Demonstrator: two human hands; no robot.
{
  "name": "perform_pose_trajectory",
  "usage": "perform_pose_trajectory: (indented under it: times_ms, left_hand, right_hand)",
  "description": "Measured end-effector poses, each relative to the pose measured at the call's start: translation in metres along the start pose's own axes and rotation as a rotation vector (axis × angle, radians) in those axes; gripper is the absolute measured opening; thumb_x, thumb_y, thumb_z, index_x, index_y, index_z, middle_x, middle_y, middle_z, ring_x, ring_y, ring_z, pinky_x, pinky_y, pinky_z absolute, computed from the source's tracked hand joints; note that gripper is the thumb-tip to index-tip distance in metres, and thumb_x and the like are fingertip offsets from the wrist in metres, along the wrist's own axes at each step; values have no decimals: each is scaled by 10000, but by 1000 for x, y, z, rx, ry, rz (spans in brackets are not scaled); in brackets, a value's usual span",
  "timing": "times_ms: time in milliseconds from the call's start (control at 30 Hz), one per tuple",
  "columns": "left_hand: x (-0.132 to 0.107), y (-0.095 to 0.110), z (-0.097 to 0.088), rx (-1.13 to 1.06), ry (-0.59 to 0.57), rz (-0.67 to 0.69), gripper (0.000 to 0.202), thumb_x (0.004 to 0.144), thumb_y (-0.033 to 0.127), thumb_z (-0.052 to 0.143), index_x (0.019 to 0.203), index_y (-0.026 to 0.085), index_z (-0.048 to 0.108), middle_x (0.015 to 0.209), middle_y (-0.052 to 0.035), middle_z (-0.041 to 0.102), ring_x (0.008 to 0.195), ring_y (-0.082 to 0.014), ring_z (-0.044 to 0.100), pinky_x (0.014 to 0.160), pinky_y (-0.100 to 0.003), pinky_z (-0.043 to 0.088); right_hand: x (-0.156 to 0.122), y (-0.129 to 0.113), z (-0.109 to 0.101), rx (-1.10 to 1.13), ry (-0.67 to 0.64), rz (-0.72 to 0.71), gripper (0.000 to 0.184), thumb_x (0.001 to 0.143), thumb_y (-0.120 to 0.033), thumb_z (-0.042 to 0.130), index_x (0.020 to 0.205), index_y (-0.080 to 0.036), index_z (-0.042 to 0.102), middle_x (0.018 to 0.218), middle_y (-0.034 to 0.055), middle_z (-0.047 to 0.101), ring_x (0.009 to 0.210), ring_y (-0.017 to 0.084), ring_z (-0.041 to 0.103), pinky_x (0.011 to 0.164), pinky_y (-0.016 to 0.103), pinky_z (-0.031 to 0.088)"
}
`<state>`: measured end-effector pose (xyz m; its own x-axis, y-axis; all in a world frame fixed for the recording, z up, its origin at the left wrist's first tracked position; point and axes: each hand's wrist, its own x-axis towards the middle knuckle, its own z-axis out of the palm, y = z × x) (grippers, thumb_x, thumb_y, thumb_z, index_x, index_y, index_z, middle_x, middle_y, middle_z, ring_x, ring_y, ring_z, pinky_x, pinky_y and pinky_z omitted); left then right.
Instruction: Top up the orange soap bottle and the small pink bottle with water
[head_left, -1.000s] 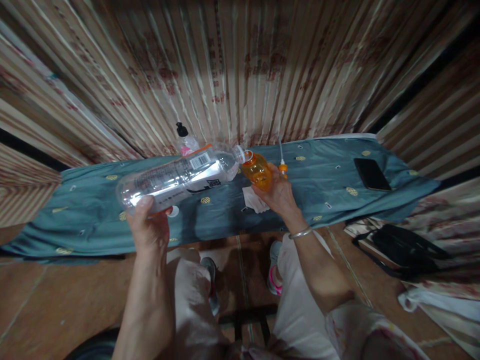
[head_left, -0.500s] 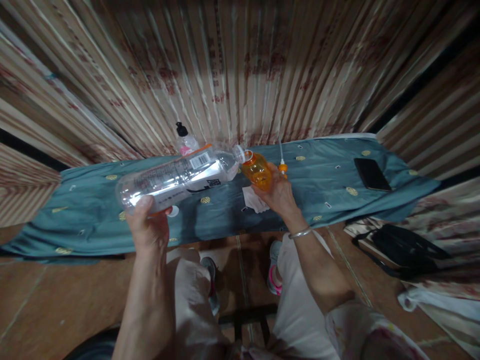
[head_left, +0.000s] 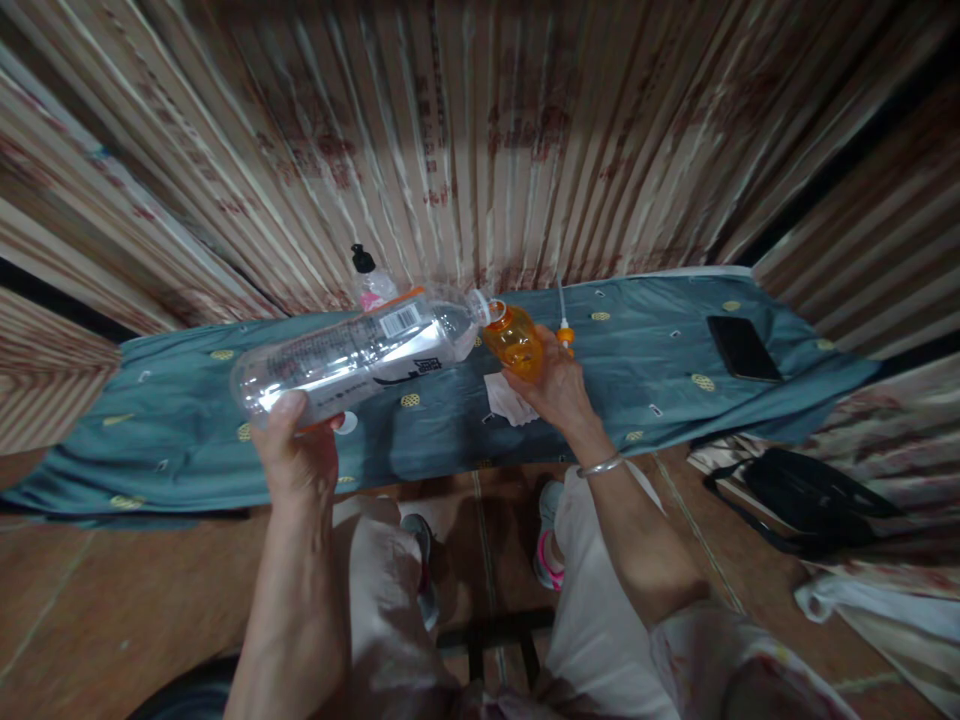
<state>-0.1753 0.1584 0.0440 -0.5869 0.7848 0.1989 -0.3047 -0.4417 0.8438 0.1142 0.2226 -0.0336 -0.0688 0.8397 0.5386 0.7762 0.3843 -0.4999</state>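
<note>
My left hand (head_left: 296, 440) is wrapped round the lower end of a large clear plastic bottle (head_left: 360, 355), which lies nearly level in the air with a silver label. Its mouth points right and meets the neck of a small orange bottle (head_left: 516, 340); whether the rims touch I cannot tell. The orange bottle leans to the left in my right hand (head_left: 559, 385), its fingers closed about the base. Behind that hand an orange pump top with a tube (head_left: 565, 335) lies on the cloth. Below the orange bottle rests a crumpled pale tissue (head_left: 511, 400).
A blue-green cloth (head_left: 645, 360) covers the low table. On it are a pump bottle with a black top (head_left: 367, 275), a white round cap (head_left: 346, 423) and a black phone (head_left: 742, 348). Corrugated sheeting (head_left: 480, 150) stands behind. A black bag (head_left: 817, 490) lies at right.
</note>
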Motion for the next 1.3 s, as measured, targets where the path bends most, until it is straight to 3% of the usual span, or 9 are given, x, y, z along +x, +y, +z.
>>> perform_pose_trajectory:
  times_ms: [267,467,1033,1300]
  left_hand:
    - [-1,1,1,-4,-10,4,579,501,324,846,1044,192,692,964,-44,692,685,-129,568,421,-190,305]
    - [-1,1,1,2,14,-3,496,488,317,823,942,177,681,985,-55,691,692,-127,564,407,-184,334]
    - [-1,1,0,12,-17,12,521,513,330,848,1000,206,711,963,-34,693,682,-124,558,417,-174,334]
    - [-1,2,1,9,-11,8,465,514,331,839,938,190,709,981,-52,705,679,-123,562,407,-168,343]
  right_hand:
    - [-1,3,2,3,11,3,713,866,-328,733,1487,-149,432,1370,207,688,1291,374,670,1054,587,588]
    - [0,0,1,1,6,27,693,856,-309,739,1464,-140,454,1349,202,702,1278,370,682,1055,570,594]
    - [0,0,0,-1,8,20,670,843,-286,749,1432,-145,463,1326,200,710,1249,368,694,1025,577,605]
    - [0,-1,-1,-3,2,11,672,849,-290,740,1445,-144,467,1329,197,706,1255,363,689,1039,568,599]
